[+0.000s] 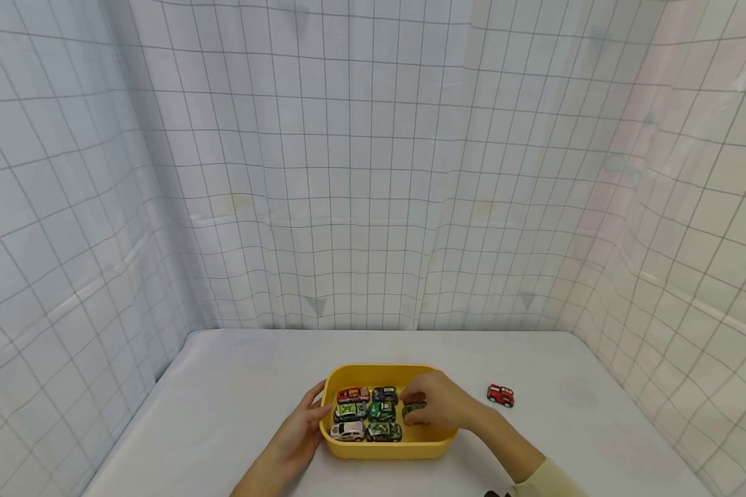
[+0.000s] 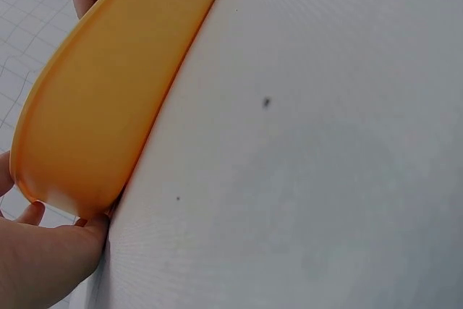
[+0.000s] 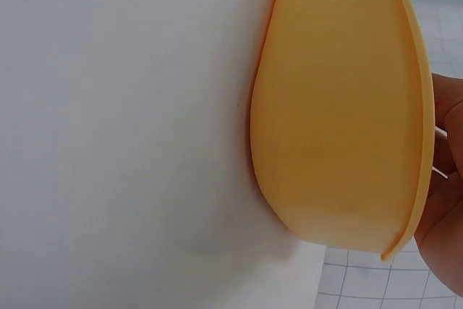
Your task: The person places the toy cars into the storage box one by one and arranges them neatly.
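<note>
We are filling a yellow tray (image 1: 385, 450) that sits near the front edge of the bench (image 1: 236, 386), about midway between its left and right edges. Six toy cars already stand inside it in two neat columns: an orange car (image 1: 354, 395) and a blue car (image 1: 385, 394) at the back, two green ones in the middle, a pale car (image 1: 347, 431) and a camouflage car (image 1: 383, 432) at the front. Our right hand (image 1: 441, 404) reaches over the tray's right side with its fingers curled round a dark green car (image 1: 412, 410), held low in the free space to the right of those columns; whether it touches the tray floor we cannot tell. Our left hand (image 1: 298, 431) lies relaxed against the tray's left wall, fingers straight, steadying it. Well apart, toward the bench's right edge, one red car (image 1: 500, 395) stands alone on the cloth. We judge the work mostly done: six cars are placed, a seventh is going in, and the red one is left, with room showing in the right part of the tray
</note>
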`<state>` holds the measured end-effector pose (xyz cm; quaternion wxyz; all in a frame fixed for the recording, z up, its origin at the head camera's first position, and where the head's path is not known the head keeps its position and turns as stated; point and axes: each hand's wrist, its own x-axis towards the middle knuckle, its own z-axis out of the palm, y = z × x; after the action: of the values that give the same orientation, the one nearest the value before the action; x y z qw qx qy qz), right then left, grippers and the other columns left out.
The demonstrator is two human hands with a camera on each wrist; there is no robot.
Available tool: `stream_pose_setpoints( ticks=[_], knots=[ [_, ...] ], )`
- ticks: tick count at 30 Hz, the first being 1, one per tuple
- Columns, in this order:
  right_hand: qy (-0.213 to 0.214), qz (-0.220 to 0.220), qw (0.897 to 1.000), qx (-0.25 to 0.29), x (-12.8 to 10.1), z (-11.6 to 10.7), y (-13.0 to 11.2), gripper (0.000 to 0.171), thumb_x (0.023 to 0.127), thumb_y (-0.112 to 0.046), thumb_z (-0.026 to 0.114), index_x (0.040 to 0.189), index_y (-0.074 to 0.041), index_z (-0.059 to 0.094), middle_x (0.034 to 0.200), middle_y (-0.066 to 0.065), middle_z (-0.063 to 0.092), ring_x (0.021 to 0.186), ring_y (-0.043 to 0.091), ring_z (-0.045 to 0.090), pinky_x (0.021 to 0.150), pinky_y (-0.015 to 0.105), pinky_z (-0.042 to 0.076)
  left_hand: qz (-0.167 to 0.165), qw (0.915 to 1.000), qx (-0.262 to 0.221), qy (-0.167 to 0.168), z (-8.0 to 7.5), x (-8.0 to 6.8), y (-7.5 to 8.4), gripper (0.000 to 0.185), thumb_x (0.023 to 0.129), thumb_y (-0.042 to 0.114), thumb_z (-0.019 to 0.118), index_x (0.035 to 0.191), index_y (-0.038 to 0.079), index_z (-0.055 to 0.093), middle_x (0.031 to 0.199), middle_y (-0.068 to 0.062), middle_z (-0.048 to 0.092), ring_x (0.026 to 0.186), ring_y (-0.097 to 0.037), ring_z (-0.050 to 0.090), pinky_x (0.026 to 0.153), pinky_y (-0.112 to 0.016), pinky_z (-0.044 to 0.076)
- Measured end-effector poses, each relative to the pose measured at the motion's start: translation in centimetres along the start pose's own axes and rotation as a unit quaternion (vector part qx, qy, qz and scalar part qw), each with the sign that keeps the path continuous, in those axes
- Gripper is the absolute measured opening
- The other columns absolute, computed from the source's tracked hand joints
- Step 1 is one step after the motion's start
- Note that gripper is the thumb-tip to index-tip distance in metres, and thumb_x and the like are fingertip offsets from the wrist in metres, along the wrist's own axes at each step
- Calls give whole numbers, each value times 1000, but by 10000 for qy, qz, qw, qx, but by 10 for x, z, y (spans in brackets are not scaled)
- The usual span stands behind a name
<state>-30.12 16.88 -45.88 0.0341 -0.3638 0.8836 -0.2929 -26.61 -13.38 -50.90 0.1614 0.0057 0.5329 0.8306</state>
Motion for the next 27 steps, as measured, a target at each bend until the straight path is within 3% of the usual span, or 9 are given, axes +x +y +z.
stream_pose_setpoints(
  ticks=[6,27],
  knots=[
    [83,-1,9999,57,-4,-8,3,27,84,-13,87,108,-1,79,103,6,75,93,18,71,82,31,59,-5,10000,-2,55,0,0,0,71,107,10,48,165,9,8,168,-28,8,152,-41,18,123,-55,13],
    [431,476,9979,-85,-26,-31,21,32,86,-18,86,112,-2,77,104,5,73,95,27,68,85,38,59,9,10000,-76,-37,-1,-1,-1,71,107,11,49,166,9,8,168,-27,9,152,-37,20,123,-52,14]
  ],
)
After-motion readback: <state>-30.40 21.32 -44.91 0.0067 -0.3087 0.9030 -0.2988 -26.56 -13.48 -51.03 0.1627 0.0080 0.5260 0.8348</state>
